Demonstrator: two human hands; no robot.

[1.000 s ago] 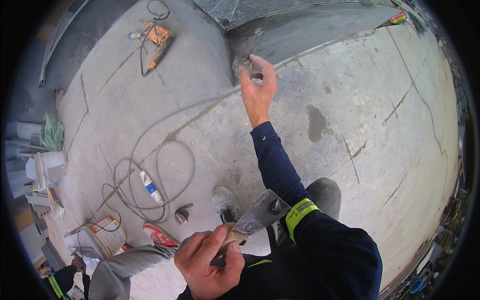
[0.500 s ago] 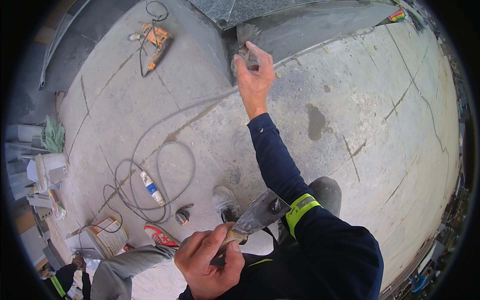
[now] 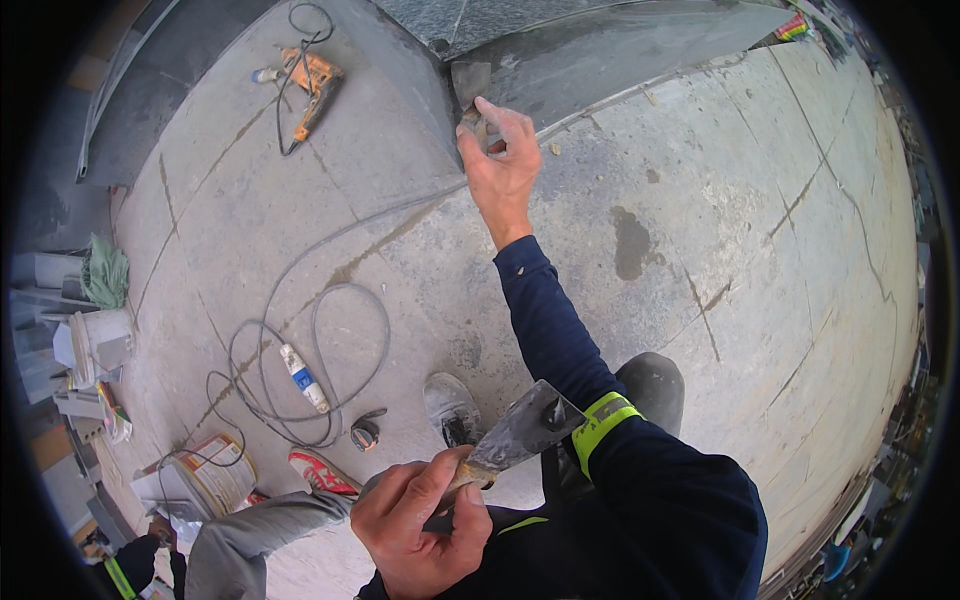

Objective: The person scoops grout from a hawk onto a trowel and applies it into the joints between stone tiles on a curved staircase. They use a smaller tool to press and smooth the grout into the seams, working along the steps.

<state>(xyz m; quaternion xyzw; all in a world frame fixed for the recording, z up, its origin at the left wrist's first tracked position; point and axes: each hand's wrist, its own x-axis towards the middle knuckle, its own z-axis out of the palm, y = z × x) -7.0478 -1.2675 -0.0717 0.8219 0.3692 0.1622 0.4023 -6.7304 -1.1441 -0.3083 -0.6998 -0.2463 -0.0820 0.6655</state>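
Observation:
My right hand (image 3: 500, 160) reaches out to the corner where two grey stone panels meet. Its thumb and fingers curl around a small grey stone piece (image 3: 471, 82) in the gap there; the fingers partly hide its lower end. Close to my body, my left hand (image 3: 425, 525) is closed round the handle of a putty knife (image 3: 525, 428). The knife's broad, smeared blade points up to the right, with a dark dab of paste (image 3: 556, 414) near its end.
An orange power drill (image 3: 315, 90) lies at the upper left. A looped grey cable (image 3: 385, 340) with a white-and-blue connector (image 3: 303, 378) and a tape measure (image 3: 365, 430) lie left of my feet. A co-worker's red shoe (image 3: 322, 470) and a bucket (image 3: 222, 475) are at the lower left.
My right hand has shifted slightly left and down, and the small stone piece has moved left in the gap with it. My left hand and the putty knife have barely moved.

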